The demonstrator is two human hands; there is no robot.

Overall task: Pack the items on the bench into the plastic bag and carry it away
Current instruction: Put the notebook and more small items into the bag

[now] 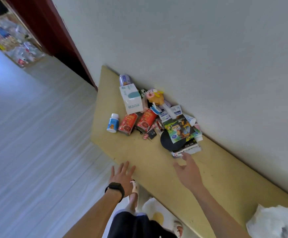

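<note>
Yellow bench runs along the white wall, and the items lie heaped on it straight ahead of my right hand, the heap's long axis following the wall away from me. Its nearest piece, a small flat packet, sits right at my fingertips; I can't tell whether I touch it. That hand is the nearer one: it is stretched forward, back up, fingers spread and slack, holding nothing. My left hand, fingers straight and empty, hovers over the bench's front edge, further from the heap. The plastic bag lies well behind my right forearm, so I'd judge it needs fetching first.
</note>
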